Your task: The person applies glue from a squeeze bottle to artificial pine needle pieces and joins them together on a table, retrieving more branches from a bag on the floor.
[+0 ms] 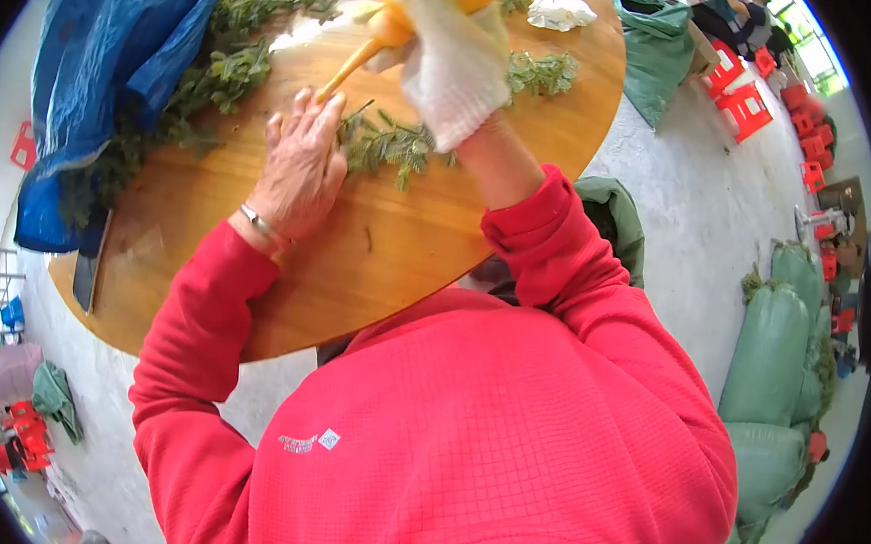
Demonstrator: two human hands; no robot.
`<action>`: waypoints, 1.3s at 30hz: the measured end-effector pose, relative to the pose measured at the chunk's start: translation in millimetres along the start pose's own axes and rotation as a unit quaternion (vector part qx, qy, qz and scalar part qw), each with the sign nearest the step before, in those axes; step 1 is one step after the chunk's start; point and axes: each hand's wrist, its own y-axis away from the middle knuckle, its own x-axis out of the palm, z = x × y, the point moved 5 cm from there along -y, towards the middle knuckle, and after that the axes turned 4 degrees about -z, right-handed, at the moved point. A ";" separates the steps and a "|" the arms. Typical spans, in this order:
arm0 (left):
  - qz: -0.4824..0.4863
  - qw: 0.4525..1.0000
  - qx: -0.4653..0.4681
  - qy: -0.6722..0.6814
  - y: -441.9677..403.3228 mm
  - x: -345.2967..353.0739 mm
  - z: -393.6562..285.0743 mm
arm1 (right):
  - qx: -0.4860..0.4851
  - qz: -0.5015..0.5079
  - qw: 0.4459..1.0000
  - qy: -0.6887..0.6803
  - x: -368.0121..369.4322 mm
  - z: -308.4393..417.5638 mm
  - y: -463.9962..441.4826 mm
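Bare and palm down, my left hand (303, 159) rests on the wooden tabletop. A green fir sprig (393, 145) reaches out to the right from under its thumb side, its near end hidden by my fingers. My right hand (453, 74) wears a white knitted glove and is closed around an orange-yellow tool (353, 68). Motion smears this tool, so its exact kind is unclear. Its narrow end points down to my left fingertips and seems to touch them.
A blue plastic sack (119, 73) lies at the left with fir branches (234, 60) spilling beside it. Crumpled white paper (561, 11) and another sprig (542, 73) lie on the round table (407, 240). Stuffed green sacks (765, 352) and red stools (743, 111) stand on the floor.
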 end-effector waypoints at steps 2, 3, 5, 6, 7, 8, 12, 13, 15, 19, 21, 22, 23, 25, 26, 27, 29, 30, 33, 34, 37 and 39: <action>-0.010 0.998 0.008 -0.064 -8.7 -14.2 6.7 | 0.050 -0.034 0.992 -0.107 -3.4 11.5 -3.9; -0.023 0.992 0.023 -0.121 -9.4 -32.7 -2.0 | 0.077 -0.051 0.983 -0.158 -5.5 12.9 -3.7; 0.027 0.975 0.034 -0.217 -7.6 -55.2 -10.4 | 0.075 -0.063 0.983 -0.158 -10.4 22.8 2.5; 0.079 0.965 0.010 -0.250 -8.6 -68.5 -23.7 | 0.068 -0.082 0.986 -0.129 -11.3 27.5 4.2; 0.111 0.963 0.011 -0.244 -7.3 -75.9 -32.9 | 0.050 -0.075 0.985 -0.144 -12.2 28.8 4.0; 0.142 0.961 0.014 -0.236 -5.6 -81.0 -40.2 | 0.032 -0.070 0.984 -0.159 -14.7 28.5 3.0; 0.121 0.977 0.101 -0.141 3.6 -115.9 -101.0 | 0.027 -0.058 0.982 -0.176 -29.6 24.0 1.0; 0.096 0.986 0.129 -0.035 2.0 -129.2 -119.4 | 0.028 -0.054 0.982 -0.180 -30.0 25.2 2.2; 0.063 0.969 0.190 0.142 8.4 -148.2 -156.4 | 0.029 -0.046 0.982 -0.181 -29.1 27.3 7.1; 0.087 0.918 0.307 0.235 23.9 -166.5 -211.8 | 0.026 -0.032 0.982 -0.187 -27.7 32.2 13.1; 0.109 0.892 0.351 0.262 31.8 -166.3 -228.6 | 0.020 -0.027 0.983 -0.180 -30.6 36.9 17.7; 0.117 0.883 0.366 0.268 34.5 -165.4 -234.9 | 0.018 -0.020 0.983 -0.181 -31.2 37.0 19.4; 0.126 0.875 0.377 0.275 37.3 -164.6 -240.3 | 0.018 -0.011 0.982 -0.185 -31.7 37.0 21.2; 0.133 0.865 0.395 0.280 42.4 -162.2 -246.3 | 0.019 0.021 0.980 -0.199 -32.3 36.5 20.7; 0.134 0.860 0.402 0.283 44.7 -162.4 -249.5 | 0.025 0.000 0.983 -0.179 -32.7 39.8 21.3; 0.134 0.857 0.408 0.285 46.1 -161.3 -250.7 | 0.029 -0.022 0.986 -0.162 -30.0 44.1 24.2; 0.137 0.851 0.418 0.286 49.6 -161.9 -254.0 | 0.033 -0.043 0.988 -0.143 -30.4 50.2 27.1; 0.143 0.850 0.418 0.287 52.7 -161.7 -256.1 | 0.035 -0.040 0.988 -0.143 -30.2 51.7 28.5; 0.152 0.845 0.421 0.292 59.2 -163.1 -261.4 | 0.039 -0.052 0.987 -0.146 -28.1 52.3 32.6; 0.154 0.845 0.420 0.291 60.5 -163.9 -261.0 | 0.038 -0.058 0.987 -0.147 -27.4 52.8 33.2; 0.160 0.850 0.414 0.284 64.2 -165.6 -260.2 | 0.045 -0.055 0.989 -0.130 -27.3 55.4 36.3; 0.165 0.855 0.405 0.277 65.6 -169.5 -260.3 | 0.033 -0.045 0.987 -0.149 -29.2 51.8 34.8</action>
